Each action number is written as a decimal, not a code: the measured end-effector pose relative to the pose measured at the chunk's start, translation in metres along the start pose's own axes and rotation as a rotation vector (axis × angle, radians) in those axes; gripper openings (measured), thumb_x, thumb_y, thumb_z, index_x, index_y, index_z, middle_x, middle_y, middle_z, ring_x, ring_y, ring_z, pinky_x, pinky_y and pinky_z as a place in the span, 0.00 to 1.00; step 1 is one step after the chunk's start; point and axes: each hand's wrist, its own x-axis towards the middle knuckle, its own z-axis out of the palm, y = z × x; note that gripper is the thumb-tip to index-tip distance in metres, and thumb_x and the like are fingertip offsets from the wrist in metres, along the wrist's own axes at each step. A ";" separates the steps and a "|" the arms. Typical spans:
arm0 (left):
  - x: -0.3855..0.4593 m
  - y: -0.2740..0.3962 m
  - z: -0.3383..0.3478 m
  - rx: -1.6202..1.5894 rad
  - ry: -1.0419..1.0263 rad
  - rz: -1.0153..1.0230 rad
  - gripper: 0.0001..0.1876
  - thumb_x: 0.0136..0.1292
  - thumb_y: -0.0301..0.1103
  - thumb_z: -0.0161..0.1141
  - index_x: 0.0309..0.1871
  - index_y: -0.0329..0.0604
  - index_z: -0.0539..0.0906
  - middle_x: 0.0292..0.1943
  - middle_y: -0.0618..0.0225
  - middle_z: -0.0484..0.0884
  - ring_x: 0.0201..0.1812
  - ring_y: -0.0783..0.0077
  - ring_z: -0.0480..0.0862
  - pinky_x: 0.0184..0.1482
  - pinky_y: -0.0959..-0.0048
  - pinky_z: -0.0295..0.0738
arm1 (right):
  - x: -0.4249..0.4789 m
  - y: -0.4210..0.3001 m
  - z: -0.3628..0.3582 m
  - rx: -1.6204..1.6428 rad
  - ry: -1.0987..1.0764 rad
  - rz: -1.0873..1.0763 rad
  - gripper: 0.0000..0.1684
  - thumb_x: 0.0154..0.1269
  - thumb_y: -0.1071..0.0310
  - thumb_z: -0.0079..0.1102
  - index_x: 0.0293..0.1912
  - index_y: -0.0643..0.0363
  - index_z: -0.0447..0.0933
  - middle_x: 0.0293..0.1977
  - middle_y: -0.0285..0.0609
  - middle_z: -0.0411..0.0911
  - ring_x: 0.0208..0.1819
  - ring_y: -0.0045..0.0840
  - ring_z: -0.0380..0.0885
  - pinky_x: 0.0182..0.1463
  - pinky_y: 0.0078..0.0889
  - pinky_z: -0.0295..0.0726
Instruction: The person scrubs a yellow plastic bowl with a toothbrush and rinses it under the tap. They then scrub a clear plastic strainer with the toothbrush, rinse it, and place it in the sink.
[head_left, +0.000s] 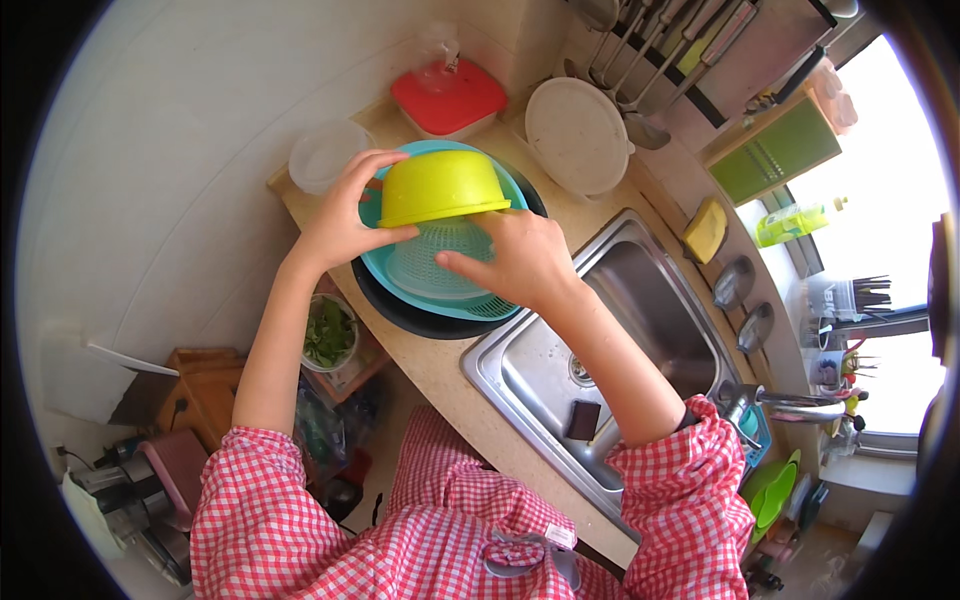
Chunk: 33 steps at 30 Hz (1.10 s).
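A yellow-green plastic bowl (444, 184), tipped over with its rim downward, is held between both hands. My left hand (349, 214) grips its left side, the thumb at the rim and the fingers around its back. My right hand (521, 255) is at the rim's lower right, its fingertips partly hidden beneath the bowl and its thumb apart. Under it a pale green, upturned plastic strainer basket (439, 259) lies inside a turquoise colander (405, 296). These rest in a black basin (420, 326) on the countertop.
A steel sink (540, 352) with a dark block (583, 420) in it lies to the right. Behind stand a red-lidded container (450, 97), a round whitish lid (577, 135) and a clear container (326, 154). Utensils hang on the wall. A tub of green leaves (330, 334) sits below the counter.
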 end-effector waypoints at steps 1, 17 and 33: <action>0.001 -0.001 -0.001 -0.012 -0.026 -0.014 0.39 0.41 0.31 0.74 0.61 0.50 0.69 0.61 0.69 0.68 0.57 0.66 0.72 0.52 0.68 0.71 | -0.001 0.000 -0.002 0.020 0.007 0.017 0.34 0.51 0.39 0.62 0.43 0.61 0.80 0.28 0.51 0.80 0.33 0.42 0.80 0.41 0.40 0.78; -0.009 -0.001 -0.002 0.056 -0.263 0.027 0.42 0.34 0.26 0.74 0.60 0.45 0.70 0.58 0.65 0.71 0.61 0.63 0.71 0.65 0.66 0.62 | -0.047 0.006 0.025 0.377 0.368 0.285 0.33 0.46 0.54 0.73 0.42 0.61 0.63 0.35 0.50 0.76 0.40 0.42 0.78 0.41 0.40 0.76; -0.012 0.003 0.017 0.093 -0.256 0.110 0.38 0.49 0.32 0.62 0.66 0.40 0.64 0.64 0.57 0.66 0.66 0.58 0.65 0.68 0.63 0.54 | -0.342 0.098 0.067 0.614 0.457 0.911 0.17 0.58 0.82 0.41 0.48 0.65 0.66 0.35 0.48 0.75 0.35 0.34 0.74 0.44 0.32 0.73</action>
